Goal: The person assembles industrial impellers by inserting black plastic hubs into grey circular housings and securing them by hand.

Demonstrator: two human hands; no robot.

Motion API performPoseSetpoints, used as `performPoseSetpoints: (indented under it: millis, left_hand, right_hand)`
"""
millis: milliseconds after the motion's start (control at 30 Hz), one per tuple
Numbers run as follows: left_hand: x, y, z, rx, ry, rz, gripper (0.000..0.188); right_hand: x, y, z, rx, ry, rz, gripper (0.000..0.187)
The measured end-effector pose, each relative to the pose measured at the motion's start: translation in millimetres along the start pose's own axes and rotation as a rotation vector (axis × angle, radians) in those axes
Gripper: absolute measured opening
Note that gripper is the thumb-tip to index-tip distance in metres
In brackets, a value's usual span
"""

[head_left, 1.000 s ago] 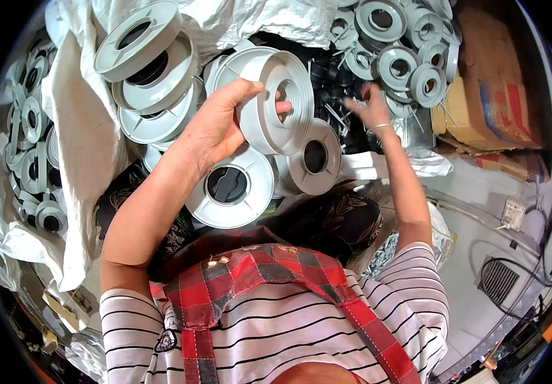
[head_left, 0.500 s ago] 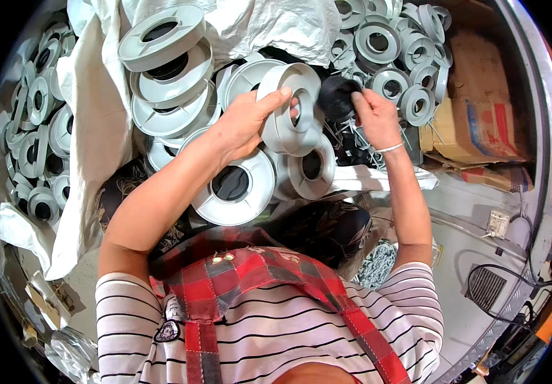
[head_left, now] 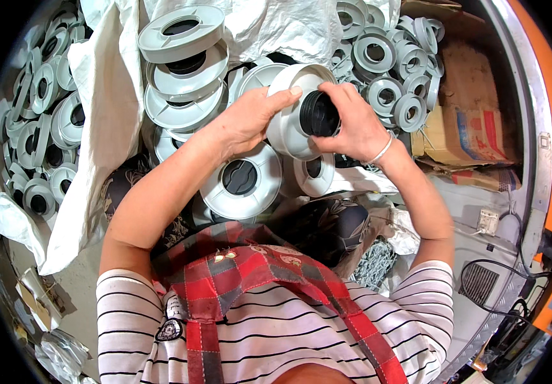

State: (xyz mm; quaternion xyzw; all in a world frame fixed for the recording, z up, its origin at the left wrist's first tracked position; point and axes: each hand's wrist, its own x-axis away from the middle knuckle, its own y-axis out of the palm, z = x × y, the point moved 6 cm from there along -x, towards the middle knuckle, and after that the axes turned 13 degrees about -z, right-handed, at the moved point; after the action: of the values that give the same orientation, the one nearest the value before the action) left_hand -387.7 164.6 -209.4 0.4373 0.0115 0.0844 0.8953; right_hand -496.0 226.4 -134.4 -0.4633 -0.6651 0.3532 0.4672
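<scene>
At centre, left hand (head_left: 253,121) gripping one ring (head_left: 284,128), right hand (head_left: 357,127) pinching one black cap (head_left: 319,114)

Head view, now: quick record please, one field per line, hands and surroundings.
left hand: gripping grey ring, thumb on rim
right hand: holding black cap at that ring's centre
cap fully seated: cannot tell
below hands: black-centred ring
picture left: ring stack, white sheet
picture right: small-ring pile, cardboard box

Low in the frame is a black-striped white shirt (head_left: 276,333). A checked apron (head_left: 250,272) (red and grey) covers it partly.
</scene>
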Motion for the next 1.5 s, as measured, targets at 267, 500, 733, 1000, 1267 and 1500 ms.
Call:
performPoseSetpoints:
  millis: [267,500,733,1000,1267,1500]
  left_hand:
    - [1,1,-7,0.026,-0.114,-0.001,0.039]
    - [1,1,-9,0.053,-0.085,0.010,0.037]
    - [1,5,-9,-0.090,0.080,0.068,0.035]
    - [9,22,12,-0.991,0.205,0.179,0.052]
    - [0,5,27,-2.021,0.150,0.249,0.076]
    - [-10,1,26,-1.858,0.246,0.171,0.059]
  right_hand:
    - [12,9,-24,0.516,-0.460,0.062,0.064]
    - [11,5,-19,0.254,-0.278,-0.043,0.080]
    - [4,56,48,-1.075,0.565,-0.315,0.063]
    - [8,83,46,-1.832,0.278,-0.442,0.053]
    - [48,124,329,-0.199,0.946,0.078,0.069]
    - [102,206,435,-0.052,1.212,-0.101,0.082]
